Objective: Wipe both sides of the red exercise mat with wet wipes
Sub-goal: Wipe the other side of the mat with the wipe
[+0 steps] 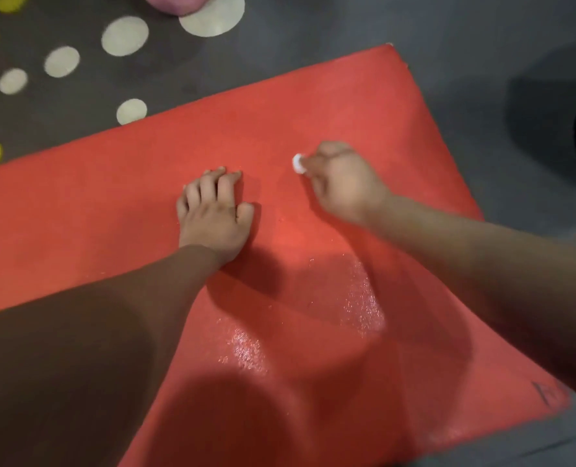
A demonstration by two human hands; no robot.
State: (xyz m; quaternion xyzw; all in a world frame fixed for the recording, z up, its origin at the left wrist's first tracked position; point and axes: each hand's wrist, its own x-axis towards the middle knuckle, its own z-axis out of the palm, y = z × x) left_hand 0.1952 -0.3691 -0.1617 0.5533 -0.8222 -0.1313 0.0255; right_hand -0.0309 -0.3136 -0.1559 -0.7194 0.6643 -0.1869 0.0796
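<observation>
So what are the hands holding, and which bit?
The right hand grips a bunched wet wipe in its fist, one end poking out. The left hand only rests on the red mat.

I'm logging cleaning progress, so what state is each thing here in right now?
Red foam exercise mat: spread out on the floor, with glistening wet patches near the person; the far part looks dry.
Small white wet wipe: bunched up, mostly hidden in the fist, against the mat.
Right hand: fingers curled round the wipe.
Left hand: resting on the mat, fingers bent, holding nothing.
</observation>
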